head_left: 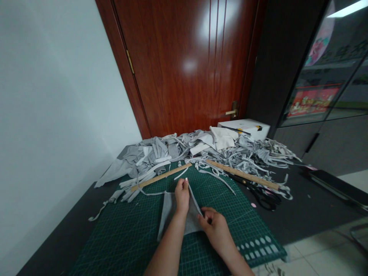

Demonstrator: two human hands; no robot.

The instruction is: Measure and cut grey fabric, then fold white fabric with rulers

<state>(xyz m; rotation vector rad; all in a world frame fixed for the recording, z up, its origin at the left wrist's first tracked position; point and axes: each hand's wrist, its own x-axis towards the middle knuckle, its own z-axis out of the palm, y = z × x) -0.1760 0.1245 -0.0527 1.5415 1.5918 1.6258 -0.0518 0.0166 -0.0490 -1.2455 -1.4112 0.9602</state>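
Both forearms come in from the bottom edge over the green cutting mat (120,234), which lies on the dark table (301,214). Going left to right: loose grey strips trail off the mat's left side, then a wooden ruler (161,177) lies slanted at the mat's far edge. Left hand (182,196) presses down on the grey fabric piece (168,212), fingers bent and pinching its upper fold; the piece sits mid-mat, just in front of the person. Right hand (216,227) has fingers curled, gripping the fabric's right edge where a thin strip runs up to the left hand. Judgement: doing this well calls for keeping the fabric flat and taut between the two hands, with its edge lined up to the mat grid so it doesn't skew. Further right, a second wooden ruler (243,174) and black scissors (263,195) lie near, not touched. Scrap pile (201,149) fills the far table, white box (244,128) behind it by the door.
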